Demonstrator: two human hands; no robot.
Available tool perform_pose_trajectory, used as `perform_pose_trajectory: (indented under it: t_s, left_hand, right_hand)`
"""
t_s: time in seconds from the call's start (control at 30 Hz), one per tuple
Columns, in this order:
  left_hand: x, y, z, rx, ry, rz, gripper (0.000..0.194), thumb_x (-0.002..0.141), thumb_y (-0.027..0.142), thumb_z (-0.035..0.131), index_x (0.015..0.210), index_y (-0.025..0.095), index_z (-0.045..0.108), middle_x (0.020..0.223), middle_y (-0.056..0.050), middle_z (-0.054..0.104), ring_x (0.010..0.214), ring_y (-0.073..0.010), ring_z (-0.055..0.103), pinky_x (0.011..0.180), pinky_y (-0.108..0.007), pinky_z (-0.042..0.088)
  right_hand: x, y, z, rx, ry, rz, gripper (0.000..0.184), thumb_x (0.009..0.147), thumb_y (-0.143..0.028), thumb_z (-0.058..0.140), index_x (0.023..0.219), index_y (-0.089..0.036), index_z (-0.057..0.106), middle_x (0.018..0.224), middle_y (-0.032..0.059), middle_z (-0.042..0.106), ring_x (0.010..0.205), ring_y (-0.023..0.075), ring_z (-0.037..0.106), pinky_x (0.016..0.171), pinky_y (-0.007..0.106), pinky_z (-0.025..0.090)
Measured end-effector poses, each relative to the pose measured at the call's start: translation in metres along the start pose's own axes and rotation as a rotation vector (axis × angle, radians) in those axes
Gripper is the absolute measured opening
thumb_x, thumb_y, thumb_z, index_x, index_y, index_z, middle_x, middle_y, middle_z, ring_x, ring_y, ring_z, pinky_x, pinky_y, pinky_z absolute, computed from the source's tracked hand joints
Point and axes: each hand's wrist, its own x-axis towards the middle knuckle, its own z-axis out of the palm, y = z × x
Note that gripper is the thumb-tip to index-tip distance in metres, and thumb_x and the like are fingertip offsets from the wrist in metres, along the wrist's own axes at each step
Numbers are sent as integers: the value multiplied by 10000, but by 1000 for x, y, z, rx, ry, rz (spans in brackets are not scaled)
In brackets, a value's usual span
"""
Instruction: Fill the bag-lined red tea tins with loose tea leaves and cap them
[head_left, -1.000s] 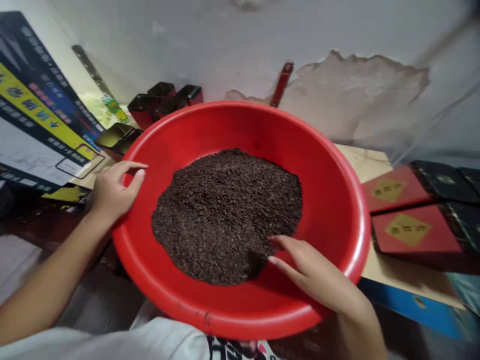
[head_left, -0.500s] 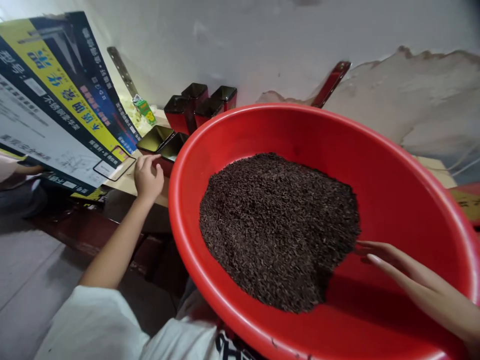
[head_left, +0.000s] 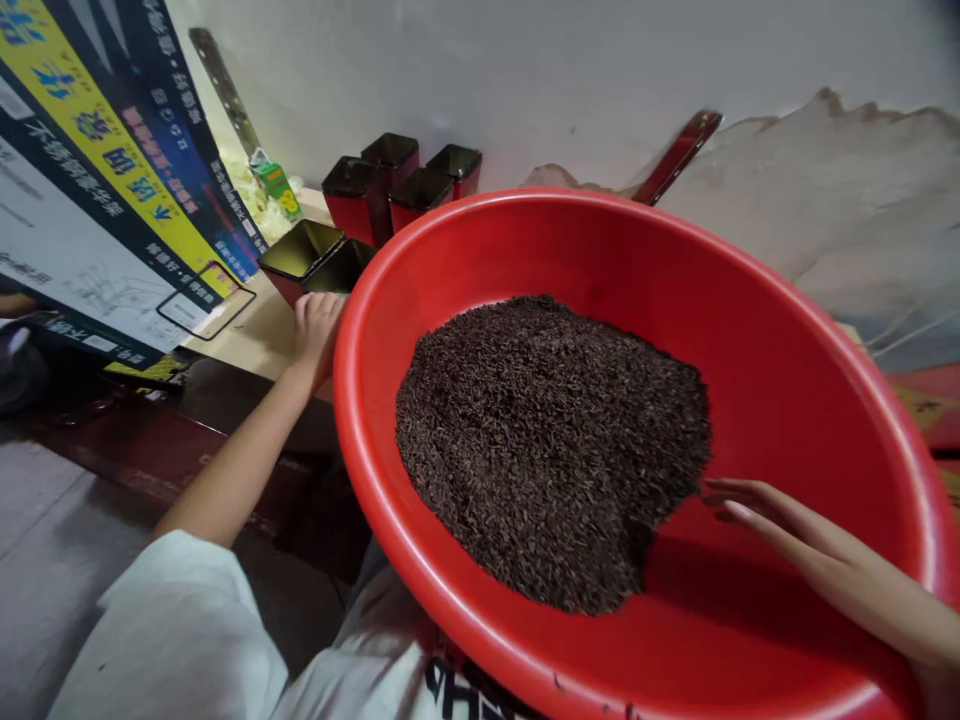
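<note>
L hand (head_left: 317,328)'s resting curled by dark-red open-topped square tins (head_left: 307,262), upper L, can't tell if gripping; R hand (head_left: 795,535)'s hanging loose, unclenched, beside dark-brown shredded heap (head_left: 547,450), mid-frame, in round red plastic basin (head_left: 795,430). Light touch would prob. be sparing it.

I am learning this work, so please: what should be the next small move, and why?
Probably grasp the nearest open tin with the left grip, which is close beside it; the right grip is open near the dark pile.
</note>
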Motion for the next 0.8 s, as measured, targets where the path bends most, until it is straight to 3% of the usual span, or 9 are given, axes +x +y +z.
perform_pose_trajectory:
  t_s: [0.07, 0.23, 0.4, 0.53, 0.67, 0.8]
  left_hand:
    - [-3, -3, 7, -19, 54, -35, 115, 857, 114, 420, 771, 191, 417, 766, -44, 435, 827, -225, 373, 922, -425, 285]
    - [-3, -12, 21, -105, 149, -22, 325, 864, 139, 421, 618, 211, 221, 622, 11, 190, 654, -163, 205, 704, -343, 229]
    - [-12, -17, 31, -140, 241, 38, 433, 923, 403, 352, 577, 207, 179, 603, 23, 164, 638, -152, 164, 653, -327, 162]
    - [-21, -20, 35, -136, 326, 58, 459, 938, 478, 250, 570, 211, 199, 588, 22, 183, 626, -162, 219, 657, -335, 202]
    - [-29, -19, 38, -134, 433, 82, 412, 925, 420, 301, 571, 213, 263, 579, 9, 247, 641, -195, 333, 675, -358, 252]
    - [-33, -17, 45, -150, 509, 136, 392, 914, 373, 299, 561, 205, 325, 558, -2, 295, 617, -205, 376, 668, -366, 280]
  right_hand:
    - [-1, -1, -1, 74, -94, 79, 612, 546, -715, 481, 960, -272, 566, 1168, 106, 647, 1135, 265, 588, 1060, 343, 408]
    - [-4, -4, 0, 119, -114, 89, 579, 530, -701, 505, 945, -300, 541, 1197, 113, 608, 1198, 275, 523, 1102, 365, 338]
    - [-2, -5, -2, 73, -152, 58, 484, 557, -734, 520, 888, -385, 566, 1215, 109, 605, 1181, 246, 539, 1078, 336, 346]
    - [9, -19, -4, 25, -115, 10, 505, 456, -742, 565, 852, -430, 575, 1174, 100, 634, 1144, 263, 564, 1050, 362, 369]
    - [19, -54, 0, -93, -142, -189, 450, 560, -731, 535, 907, -446, 570, 1129, 79, 661, 1069, 270, 607, 970, 440, 445]
    - [23, -129, 13, -252, -130, -603, 310, 764, -617, 485, 946, -385, 580, 1043, 58, 688, 962, 250, 643, 853, 466, 502]
